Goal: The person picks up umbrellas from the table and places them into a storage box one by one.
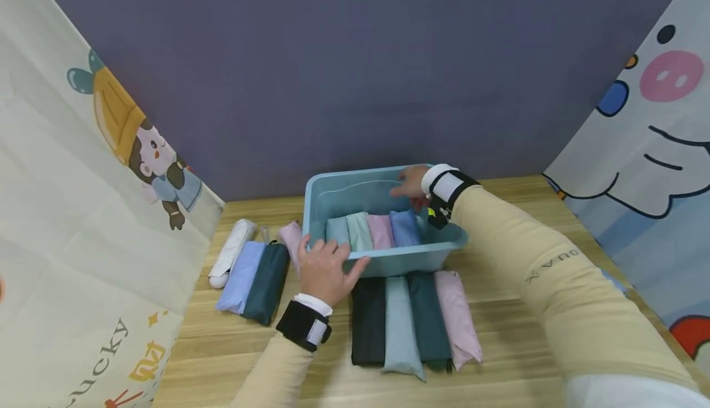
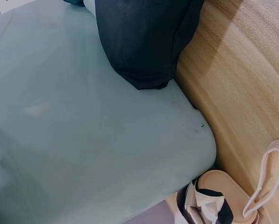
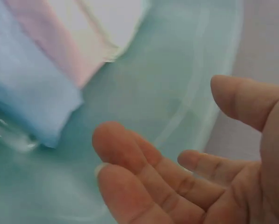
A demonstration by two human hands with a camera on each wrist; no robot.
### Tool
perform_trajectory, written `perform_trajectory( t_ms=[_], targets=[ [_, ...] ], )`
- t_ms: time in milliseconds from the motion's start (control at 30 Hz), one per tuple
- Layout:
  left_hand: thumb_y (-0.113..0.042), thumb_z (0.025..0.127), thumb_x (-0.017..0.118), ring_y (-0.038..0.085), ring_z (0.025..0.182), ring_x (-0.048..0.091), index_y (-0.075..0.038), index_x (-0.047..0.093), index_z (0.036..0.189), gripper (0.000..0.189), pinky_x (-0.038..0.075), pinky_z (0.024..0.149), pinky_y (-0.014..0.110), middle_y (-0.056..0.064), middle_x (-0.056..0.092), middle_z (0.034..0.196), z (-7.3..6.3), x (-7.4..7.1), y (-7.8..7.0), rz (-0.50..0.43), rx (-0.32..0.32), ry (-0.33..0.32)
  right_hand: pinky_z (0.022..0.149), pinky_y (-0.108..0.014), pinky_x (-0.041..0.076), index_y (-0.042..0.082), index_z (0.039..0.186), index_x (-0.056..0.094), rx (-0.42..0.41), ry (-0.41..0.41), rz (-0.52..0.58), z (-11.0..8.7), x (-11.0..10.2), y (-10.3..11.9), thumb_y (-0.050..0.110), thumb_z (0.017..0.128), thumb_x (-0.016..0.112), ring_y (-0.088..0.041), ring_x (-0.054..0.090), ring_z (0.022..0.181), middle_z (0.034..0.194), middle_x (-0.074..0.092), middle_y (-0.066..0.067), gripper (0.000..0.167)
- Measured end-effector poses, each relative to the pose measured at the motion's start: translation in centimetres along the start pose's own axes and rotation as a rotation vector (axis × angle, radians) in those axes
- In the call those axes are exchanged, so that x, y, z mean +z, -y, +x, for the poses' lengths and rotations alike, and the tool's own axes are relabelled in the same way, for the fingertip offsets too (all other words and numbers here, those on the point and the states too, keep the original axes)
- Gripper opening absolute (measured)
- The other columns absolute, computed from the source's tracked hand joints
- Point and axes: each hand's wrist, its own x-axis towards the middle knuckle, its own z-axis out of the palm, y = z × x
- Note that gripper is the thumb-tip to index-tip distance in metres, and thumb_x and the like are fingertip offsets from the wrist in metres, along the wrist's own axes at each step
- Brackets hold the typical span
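Observation:
A light blue plastic bin (image 1: 388, 264) holds a row of folded umbrellas in sleeves: grey-blue (image 1: 337, 230), mint (image 1: 359, 232), pink (image 1: 380, 232) and blue (image 1: 405, 229). My left hand (image 1: 326, 272) holds the bin's near left corner, its fingers over the rim and thumb spread along the outer wall; the left wrist view shows that wall but not the hand. Inside the bin's right end is my right hand (image 1: 412, 183), beyond the blue umbrella. In the right wrist view its fingers (image 3: 125, 186) are loosely extended and apart from the thumb, with nothing between them.
In front of the bin lie black (image 1: 368, 322), grey-blue (image 1: 402, 328), dark green (image 1: 429, 318) and pink (image 1: 458, 318) umbrellas. Left of it are white (image 1: 233, 251), periwinkle (image 1: 242, 275), dark green (image 1: 266, 285) and pink (image 1: 291, 238) ones. A dark wall (image 1: 360, 75) stands behind the wooden table (image 1: 516, 352).

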Motion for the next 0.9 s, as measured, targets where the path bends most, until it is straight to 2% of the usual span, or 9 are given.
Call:
perform_trajectory(
  t_ms=[133, 233, 367, 533, 733, 900],
  targets=[
    [-0.065, 0.088, 0.048, 0.026, 0.068, 0.058, -0.016, 0.062, 0.073, 0.054, 0.036, 0.095, 0.061, 0.003, 0.062, 0.069, -0.1, -0.1, -0.1, -0.009, 0.003, 0.004, 0.065, -0.035, 0.056, 0.007, 0.15, 0.027, -0.042, -0.067, 0.061, -2.2, -1.5, -0.4, 0.048, 0.095, 0.053, -0.023, 0.069, 0.074, 0.1, 0.067, -0.015, 0.074],
    [-0.064, 0.088, 0.05, 0.026, 0.068, 0.058, -0.016, 0.062, 0.073, 0.052, 0.036, 0.095, 0.06, 0.003, 0.062, 0.069, 0.0, -0.2, -0.1, -0.016, 0.002, 0.005, 0.067, -0.038, 0.056, 0.006, 0.149, 0.029, -0.079, -0.124, 0.108, -4.0, -2.6, -1.1, 0.047, 0.095, 0.054, -0.027, 0.07, 0.079, 0.102, 0.068, -0.015, 0.072],
    [-0.063, 0.088, 0.05, 0.027, 0.069, 0.058, -0.015, 0.062, 0.074, 0.051, 0.035, 0.096, 0.06, 0.003, 0.063, 0.071, 0.1, -0.4, 0.0, -0.022, -0.001, 0.014, 0.068, -0.037, 0.056, 0.005, 0.148, 0.031, -0.086, -0.198, 0.148, -6.2, -3.9, -2.2, 0.048, 0.095, 0.054, -0.029, 0.07, 0.082, 0.105, 0.068, -0.017, 0.072],
    [-0.063, 0.088, 0.05, 0.028, 0.07, 0.059, -0.015, 0.063, 0.075, 0.051, 0.035, 0.096, 0.061, 0.004, 0.064, 0.072, 0.2, -0.5, 0.1, -0.024, 0.0, 0.009, 0.068, -0.037, 0.056, 0.004, 0.147, 0.033, -0.075, -0.284, 0.164, -8.2, -4.9, -4.1, 0.05, 0.094, 0.054, -0.024, 0.07, 0.077, 0.108, 0.067, -0.02, 0.073],
    [-0.065, 0.09, 0.046, 0.028, 0.069, 0.059, -0.015, 0.062, 0.074, 0.054, 0.035, 0.096, 0.061, 0.004, 0.063, 0.071, 0.3, -0.3, 0.1, -0.022, 0.006, 0.009, 0.067, -0.037, 0.056, 0.005, 0.147, 0.035, -0.053, -0.376, 0.156, -10.6, -5.3, -7.5, 0.058, 0.091, 0.052, -0.019, 0.069, 0.077, 0.112, 0.066, -0.02, 0.078],
    [-0.064, 0.089, 0.047, 0.027, 0.067, 0.058, -0.015, 0.062, 0.073, 0.054, 0.036, 0.095, 0.061, 0.004, 0.062, 0.068, 0.4, -0.2, 0.3, -0.025, 0.012, -0.009, 0.066, -0.039, 0.053, 0.003, 0.142, 0.041, -0.058, -0.449, 0.096, -11.8, -4.1, -10.3, 0.064, 0.089, 0.049, -0.023, 0.067, 0.08, 0.105, 0.067, -0.019, 0.08]
  ],
)
